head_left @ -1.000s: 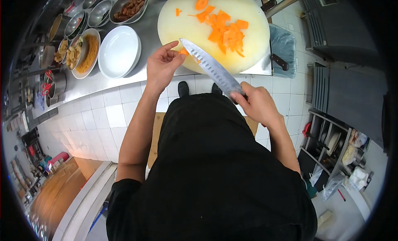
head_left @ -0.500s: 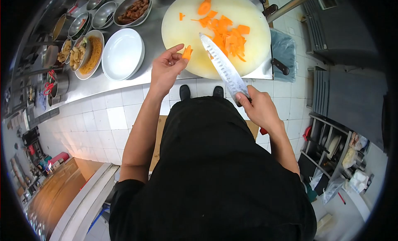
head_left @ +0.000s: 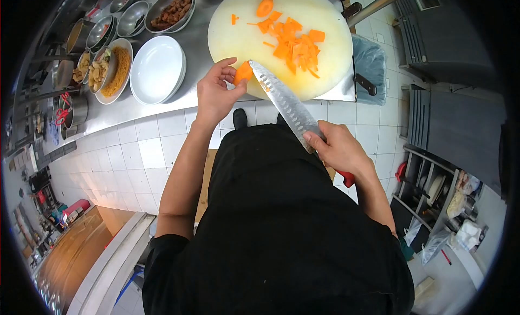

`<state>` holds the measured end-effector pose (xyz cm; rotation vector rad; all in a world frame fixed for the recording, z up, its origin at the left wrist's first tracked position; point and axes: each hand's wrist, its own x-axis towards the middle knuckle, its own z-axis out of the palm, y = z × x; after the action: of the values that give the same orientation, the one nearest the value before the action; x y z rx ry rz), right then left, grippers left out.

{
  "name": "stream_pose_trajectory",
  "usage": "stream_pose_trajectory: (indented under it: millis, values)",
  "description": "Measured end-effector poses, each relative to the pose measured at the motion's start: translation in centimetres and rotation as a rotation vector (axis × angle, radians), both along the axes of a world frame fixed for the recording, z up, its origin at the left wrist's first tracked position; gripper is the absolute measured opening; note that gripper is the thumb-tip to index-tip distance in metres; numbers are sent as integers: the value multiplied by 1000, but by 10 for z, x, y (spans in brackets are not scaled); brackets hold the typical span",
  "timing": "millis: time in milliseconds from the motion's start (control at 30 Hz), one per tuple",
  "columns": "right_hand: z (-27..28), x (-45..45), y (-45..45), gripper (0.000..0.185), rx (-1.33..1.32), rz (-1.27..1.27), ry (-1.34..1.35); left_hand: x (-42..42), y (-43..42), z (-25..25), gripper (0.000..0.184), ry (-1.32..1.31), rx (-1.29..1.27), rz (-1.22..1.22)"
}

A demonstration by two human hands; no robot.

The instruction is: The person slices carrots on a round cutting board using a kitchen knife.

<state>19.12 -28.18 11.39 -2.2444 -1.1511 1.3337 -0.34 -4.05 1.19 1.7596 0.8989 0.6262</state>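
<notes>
My left hand [head_left: 218, 93] pinches a small orange carrot piece [head_left: 244, 73] over the near left edge of the round cutting board [head_left: 233, 41]. In my right hand [head_left: 342, 147] is a large kitchen knife [head_left: 287, 106] with dimples along its blade. The blade slants up and left, its tip at the carrot piece; I cannot tell whether it touches. A heap of thin carrot slices [head_left: 298, 47] lies on the right half of the board. Behind the heap rests a thicker carrot chunk [head_left: 265, 5].
Left of the board stand stacked white plates [head_left: 158, 70], a bowl of browned meat [head_left: 172, 13] and a dish of yellow shreds [head_left: 120, 77]. A second knife's dark handle [head_left: 366, 84] juts out at the right edge, above a bluish plastic bag [head_left: 370, 58].
The knife has moved left and towards me, bringing its tip to the carrot piece. The carrot piece has turned in my left fingers and shows a broader face.
</notes>
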Motion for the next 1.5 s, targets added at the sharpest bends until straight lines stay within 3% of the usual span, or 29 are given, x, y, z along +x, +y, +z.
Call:
stream_pose_trajectory:
  millis: [200,267,500,600,667,700,800,867,1167,1500]
  values:
    - [1,-1,5,51,-30,9,-9,3,-5,2,56,117,209,24]
    - [11,-2,12,50,-138,-32,72,3,-6,1,56,131,233,19]
    - [4,3,12,49,-137,-52,211,2,-3,4,55,131,364,-24]
    - [-1,2,10,50,-119,-2,124,2,-1,3,55,116,365,-37]
    - [-16,0,1,48,137,210,-257,1,0,4,55,129,363,-44]
    - [-19,0,0,48,135,210,-255,1,0,5,55,141,363,-50]
    - [-23,3,5,50,210,216,-215,1,1,6,55,145,357,-60]
    - [-14,2,15,50,-9,97,-12,1,1,7,54,144,355,-64]
    - [-16,8,14,45,-152,-209,489,1,1,5,55,159,333,-48]
    - [2,4,14,46,-124,-76,269,1,1,6,57,159,298,-46]
